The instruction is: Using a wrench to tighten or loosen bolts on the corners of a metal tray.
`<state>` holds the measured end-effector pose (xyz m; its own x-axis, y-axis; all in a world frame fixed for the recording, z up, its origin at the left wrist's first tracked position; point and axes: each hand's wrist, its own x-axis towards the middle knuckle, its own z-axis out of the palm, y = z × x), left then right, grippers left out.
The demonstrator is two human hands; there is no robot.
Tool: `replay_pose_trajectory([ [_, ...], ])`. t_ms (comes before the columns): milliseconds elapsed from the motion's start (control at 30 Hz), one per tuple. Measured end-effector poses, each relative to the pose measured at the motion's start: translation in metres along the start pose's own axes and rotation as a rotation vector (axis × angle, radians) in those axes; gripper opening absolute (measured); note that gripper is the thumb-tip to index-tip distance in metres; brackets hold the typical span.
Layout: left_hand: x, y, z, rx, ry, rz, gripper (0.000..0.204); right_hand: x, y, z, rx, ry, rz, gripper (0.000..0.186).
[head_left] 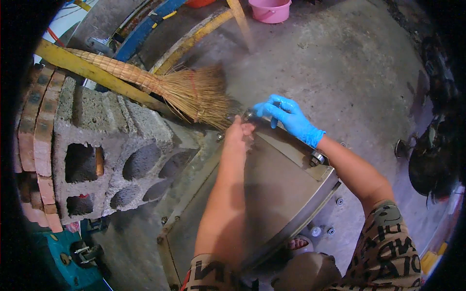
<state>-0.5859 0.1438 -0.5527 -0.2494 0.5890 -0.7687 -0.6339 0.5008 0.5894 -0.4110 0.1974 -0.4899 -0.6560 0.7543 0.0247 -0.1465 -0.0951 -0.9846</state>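
Observation:
A brownish metal box-like piece (272, 189) with a flat top and a curved near edge lies below my arms. Along its far right side runs a dark metal bar (286, 136), with a round bearing-like fitting (317, 159) at one end. My bare left hand (238, 133) is closed at the bar's far end, beside a small round metal part (249, 115). What its fingers grip is hidden. My right hand (293, 119), in a blue glove, hovers over the bar with bent fingers gathered near that small part. Anything within them cannot be made out.
A straw broom (199, 94) rests just beyond my left hand. Concrete blocks (111, 150) and bricks (43, 131) stack at left, near a yellow metal bar (92, 72). A pink bucket (270, 10) stands far off. Small metal rings (339, 201) lie on the floor at right.

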Motion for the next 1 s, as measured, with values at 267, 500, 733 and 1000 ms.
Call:
replay_pose_trajectory([
  [267, -0.003, -0.002, 0.019, -0.281, 0.047, -0.009, 0.014, -0.002, 0.001, -0.001, -0.01, 0.009, -0.011, 0.022],
  [500, 0.01, 0.005, -0.009, -0.257, -0.093, -0.135, 0.02, 0.001, -0.002, 0.005, 0.005, -0.013, -0.024, 0.022],
  [733, 0.005, -0.002, 0.006, -0.375, -0.059, 0.03, 0.011, 0.001, -0.002, 0.005, -0.026, -0.007, -0.021, 0.022],
  [1000, -0.001, 0.004, 0.008, -0.245, -0.009, -0.092, 0.011, 0.0, 0.001, 0.002, -0.008, 0.003, -0.012, 0.022],
])
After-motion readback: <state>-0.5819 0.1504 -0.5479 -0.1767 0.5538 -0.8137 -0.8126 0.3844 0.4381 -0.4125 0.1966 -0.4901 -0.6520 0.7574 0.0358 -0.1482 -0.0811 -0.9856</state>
